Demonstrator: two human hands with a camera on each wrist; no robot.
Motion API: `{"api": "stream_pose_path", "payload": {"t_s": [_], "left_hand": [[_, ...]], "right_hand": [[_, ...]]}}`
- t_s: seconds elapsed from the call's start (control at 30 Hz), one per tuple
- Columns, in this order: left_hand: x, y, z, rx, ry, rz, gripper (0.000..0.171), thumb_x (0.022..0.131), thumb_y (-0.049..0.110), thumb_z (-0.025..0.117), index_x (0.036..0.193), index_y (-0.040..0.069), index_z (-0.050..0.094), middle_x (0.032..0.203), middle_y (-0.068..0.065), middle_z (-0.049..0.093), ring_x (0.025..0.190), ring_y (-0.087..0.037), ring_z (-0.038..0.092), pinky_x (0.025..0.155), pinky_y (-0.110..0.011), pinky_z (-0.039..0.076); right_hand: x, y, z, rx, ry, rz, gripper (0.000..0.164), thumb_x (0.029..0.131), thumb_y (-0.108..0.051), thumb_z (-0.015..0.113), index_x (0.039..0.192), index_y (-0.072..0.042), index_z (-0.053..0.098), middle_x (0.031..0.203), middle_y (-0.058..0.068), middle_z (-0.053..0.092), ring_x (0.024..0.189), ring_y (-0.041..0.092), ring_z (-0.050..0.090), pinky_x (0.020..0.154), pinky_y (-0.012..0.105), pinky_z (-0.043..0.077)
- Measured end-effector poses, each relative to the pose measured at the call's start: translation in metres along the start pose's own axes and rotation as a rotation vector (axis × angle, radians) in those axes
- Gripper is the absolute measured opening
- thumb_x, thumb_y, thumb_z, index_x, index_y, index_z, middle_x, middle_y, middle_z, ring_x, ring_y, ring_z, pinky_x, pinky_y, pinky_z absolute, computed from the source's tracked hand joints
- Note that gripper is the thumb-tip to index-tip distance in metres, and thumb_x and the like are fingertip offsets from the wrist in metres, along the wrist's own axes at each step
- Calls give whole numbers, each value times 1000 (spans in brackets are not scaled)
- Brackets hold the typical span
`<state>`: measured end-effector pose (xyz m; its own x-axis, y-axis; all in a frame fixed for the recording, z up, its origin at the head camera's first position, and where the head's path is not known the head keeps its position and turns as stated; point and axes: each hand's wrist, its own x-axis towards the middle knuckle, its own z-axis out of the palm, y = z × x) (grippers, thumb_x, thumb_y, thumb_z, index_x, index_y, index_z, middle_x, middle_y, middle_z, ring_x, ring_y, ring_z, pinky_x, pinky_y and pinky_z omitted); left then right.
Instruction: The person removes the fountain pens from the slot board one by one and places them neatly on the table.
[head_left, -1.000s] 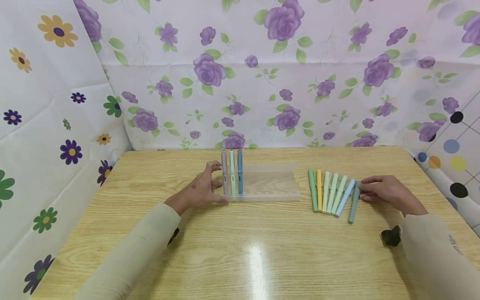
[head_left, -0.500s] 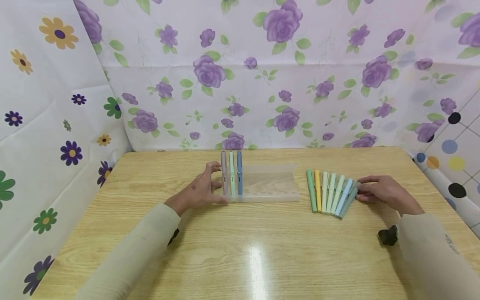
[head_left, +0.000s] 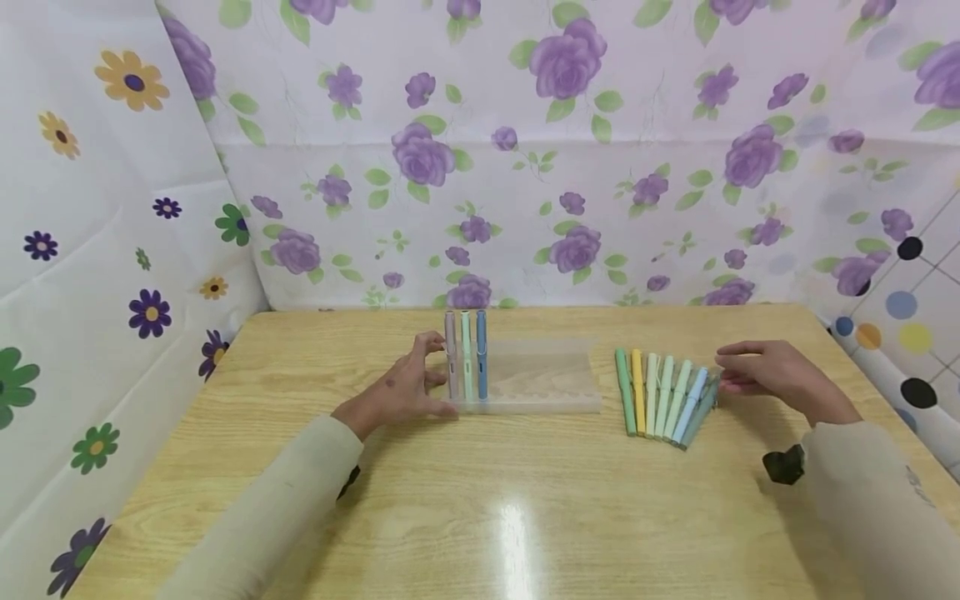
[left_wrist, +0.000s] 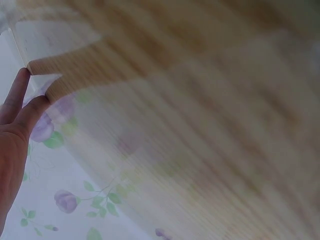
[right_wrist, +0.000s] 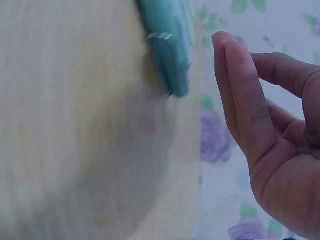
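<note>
R hand [head_left: 780, 375]: fingers close together, nearly straight; R wrist view has the tips clear of the teal pen [head_left: 701, 415], small gap, no contact seen. Teal pen lies flat on the table [head_left: 450, 517], just L of R fingertips; clip end toward hand + table's far edge, other end slants L toward near edge, right up by the light blue pen [head_left: 690, 406]. Going L from there, loose fan: three pale green pens [head_left: 664, 397], yellow pen [head_left: 637, 392], then green pen [head_left: 626, 393], all lengthwise toward far edge, in the R half of the table, well short of its R edge. L hand [head_left: 401, 392]: fingers spread, thumb by near-L corner of the clear rack [head_left: 543, 408], other tips touching its L end; L wrist view shows two straight-ish fingers on a clear panel, rest blurred. Rack sits approx mid-table, long side parallel to far edge. In its L part, side by side: mauve pen [head_left: 451, 358] next to L fingers, mint pen [head_left: 467, 358], dark blue pen [head_left: 482, 358], tops past rack's far edge. Behind table's far edge: purple-flower cloth [head_left: 510, 208].
</note>
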<state>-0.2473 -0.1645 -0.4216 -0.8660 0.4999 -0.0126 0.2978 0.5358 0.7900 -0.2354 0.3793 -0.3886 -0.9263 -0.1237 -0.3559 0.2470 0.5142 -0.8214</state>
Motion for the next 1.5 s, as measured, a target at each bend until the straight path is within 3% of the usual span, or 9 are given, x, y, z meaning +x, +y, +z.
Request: {"api": "stream_pose_path", "payload": {"t_s": [0.17, 0.5, 0.87, 1.07, 1.5], "left_hand": [[-2, -2, 1, -2, 4, 1, 102, 76, 20, 90, 144, 20, 15, 156, -21, 24, 123, -37, 58, 97, -51, 49], [-1, -1, 1, -9, 8, 8, 102, 76, 22, 90, 145, 20, 15, 156, -20, 24, 123, -37, 58, 96, -49, 50], [0, -3, 2, -1, 15, 23, 103, 75, 19, 90, 145, 18, 15, 156, -22, 25, 121, -37, 60, 98, -51, 48], [1, -2, 0, 6, 11, 26, 103, 75, 20, 90, 144, 19, 15, 156, -22, 24, 121, -37, 59, 99, -51, 48], [1, -1, 0, -6, 3, 9, 103, 75, 21, 90, 145, 20, 14, 157, -20, 23, 122, -36, 59, 100, -51, 47]], "right_hand": [[4, -17, 6, -2, -3, -57, 66, 105, -33, 55, 148, 12, 33, 117, 16, 67, 95, 17, 72, 87, 36, 56], [12, -57, 27, 22, 18, -192, 59, 106, -29, 53, 146, 11, 37, 121, 21, 65, 96, 12, 71, 87, 31, 55], [21, -91, 56, 57, 42, -251, 56, 103, -33, 57, 141, 7, 46, 126, 24, 61, 97, 11, 71, 86, 27, 55], [24, -110, 69, 69, 32, -287, 51, 103, -30, 58, 136, 8, 51, 119, 23, 64, 96, 13, 71, 87, 30, 55], [29, -141, 96, 74, -15, -322, 46, 104, -24, 56, 137, 7, 52, 125, 28, 61, 101, 18, 70, 90, 31, 54]]}}
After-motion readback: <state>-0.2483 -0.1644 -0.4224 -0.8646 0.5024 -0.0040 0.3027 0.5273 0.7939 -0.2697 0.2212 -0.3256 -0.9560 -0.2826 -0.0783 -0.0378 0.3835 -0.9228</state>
